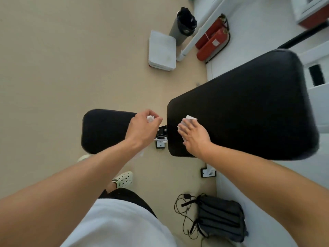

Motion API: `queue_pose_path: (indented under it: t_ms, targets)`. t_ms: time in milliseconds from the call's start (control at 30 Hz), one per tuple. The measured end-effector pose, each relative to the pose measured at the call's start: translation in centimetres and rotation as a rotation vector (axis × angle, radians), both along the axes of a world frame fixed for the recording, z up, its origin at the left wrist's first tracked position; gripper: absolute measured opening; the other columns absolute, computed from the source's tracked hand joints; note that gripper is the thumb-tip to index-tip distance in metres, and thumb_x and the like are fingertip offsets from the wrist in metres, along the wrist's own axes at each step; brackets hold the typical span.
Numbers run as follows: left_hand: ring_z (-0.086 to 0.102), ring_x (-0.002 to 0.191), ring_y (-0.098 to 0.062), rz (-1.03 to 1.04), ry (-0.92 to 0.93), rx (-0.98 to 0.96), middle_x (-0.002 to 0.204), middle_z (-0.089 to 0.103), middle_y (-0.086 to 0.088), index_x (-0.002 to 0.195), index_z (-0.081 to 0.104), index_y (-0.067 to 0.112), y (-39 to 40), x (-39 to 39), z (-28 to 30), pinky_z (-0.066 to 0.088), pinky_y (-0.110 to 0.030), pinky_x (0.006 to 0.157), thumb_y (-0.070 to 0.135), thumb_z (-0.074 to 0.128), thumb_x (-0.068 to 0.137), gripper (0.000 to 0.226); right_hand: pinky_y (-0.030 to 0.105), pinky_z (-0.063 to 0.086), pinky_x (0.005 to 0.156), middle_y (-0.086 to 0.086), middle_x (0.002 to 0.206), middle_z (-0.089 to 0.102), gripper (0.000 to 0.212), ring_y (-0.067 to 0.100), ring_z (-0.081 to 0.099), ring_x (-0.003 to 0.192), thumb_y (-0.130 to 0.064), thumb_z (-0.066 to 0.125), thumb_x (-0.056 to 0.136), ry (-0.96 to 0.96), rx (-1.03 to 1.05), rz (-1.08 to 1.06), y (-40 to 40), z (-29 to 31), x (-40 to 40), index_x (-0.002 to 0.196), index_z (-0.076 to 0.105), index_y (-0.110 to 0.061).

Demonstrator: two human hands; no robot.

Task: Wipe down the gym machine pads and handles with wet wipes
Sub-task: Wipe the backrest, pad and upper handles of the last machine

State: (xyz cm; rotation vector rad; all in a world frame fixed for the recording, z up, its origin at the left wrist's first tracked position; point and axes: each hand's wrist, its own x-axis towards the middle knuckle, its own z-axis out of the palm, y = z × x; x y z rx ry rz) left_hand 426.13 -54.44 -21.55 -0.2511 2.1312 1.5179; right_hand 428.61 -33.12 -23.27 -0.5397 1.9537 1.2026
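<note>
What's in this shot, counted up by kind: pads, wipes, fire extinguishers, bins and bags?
Black pads: 2, the large pad and the small pad
White wipes: 2, a flat wipe and a crumpled wipe
Red fire extinguishers: 2
Bins: 1, the grey bin
Bags: 1, the dark bag
Total: 8

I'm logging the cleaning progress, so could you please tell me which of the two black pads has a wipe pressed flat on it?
The larger pad on the right: the right hand presses a wipe flat there.

place: gym room — black padded bench [245,111] | red fire extinguishers [212,39] by wall
</note>
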Motion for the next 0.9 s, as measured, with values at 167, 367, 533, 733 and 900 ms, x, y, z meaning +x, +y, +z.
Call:
queue_pose_path:
  t_ms: [167, 367, 533, 733, 900]
  targets:
    - [0.062, 0.100, -0.016, -0.107, 0.002, 0.178, 0.107, 0.066, 0.002, 0.096, 0.065, 0.032, 5.8, -1.6, 4.1, 0.053, -0.035, 0.085, 0.038, 0.062, 0.096, 0.007, 0.051, 0.000, 0.126, 0.010, 0.170, -0.017, 0.065, 0.032, -0.019, 0.156, -0.045, 0.015, 0.109, 0.364, 0.012, -0.135, 2.0, 10.6, -1.8, 0.161, -0.008, -0.014]
    - [0.056, 0.095, -0.004, -0.225, 0.036, 0.293, 0.112, 0.062, 0.009, 0.106, 0.067, 0.025, 10.1, -1.5, 9.2, 0.035, -0.014, 0.067, 0.036, 0.060, 0.099, 0.014, 0.049, 0.000, 0.128, 0.007, 0.170, -0.018, 0.064, 0.031, -0.013, 0.157, -0.044, 0.015, 0.109, 0.931, -0.185, -0.458, 4.6, 21.5, -1.4, 0.161, -0.015, -0.019]
    - [0.057, 0.108, -0.010, -0.249, 0.032, 0.330, 0.113, 0.064, 0.007, 0.101, 0.067, 0.025, 10.6, -1.9, 9.9, 0.041, -0.024, 0.082, 0.035, 0.061, 0.099, 0.012, 0.039, 0.012, 0.126, 0.008, 0.172, 0.002, 0.072, 0.025, 0.006, 0.158, -0.040, 0.035, 0.110, 1.051, -0.644, -0.744, 4.9, 22.4, 0.0, 0.163, -0.008, -0.020]
    - [0.060, 0.106, -0.013, -0.185, 0.036, 0.286, 0.106, 0.066, 0.007, 0.094, 0.068, 0.027, 9.6, -2.7, 9.7, 0.044, -0.032, 0.086, 0.035, 0.063, 0.097, 0.010, 0.040, 0.041, 0.106, 0.008, 0.144, 0.049, 0.030, 0.028, 0.046, 0.133, -0.028, 0.040, 0.108, 0.967, -0.719, -0.771, 7.5, 22.4, -10.4, 0.134, 0.052, -0.016]
    - [0.061, 0.105, -0.017, -0.163, 0.033, 0.252, 0.108, 0.067, 0.001, 0.091, 0.068, 0.026, 8.0, -3.0, 9.2, 0.047, -0.034, 0.086, 0.035, 0.063, 0.097, 0.012, 0.043, 0.045, 0.085, 0.011, 0.110, 0.061, 0.037, 0.027, 0.053, 0.098, -0.031, 0.034, 0.107, 0.935, -0.471, -0.553, 6.5, 22.2, -11.7, 0.114, 0.063, -0.010]
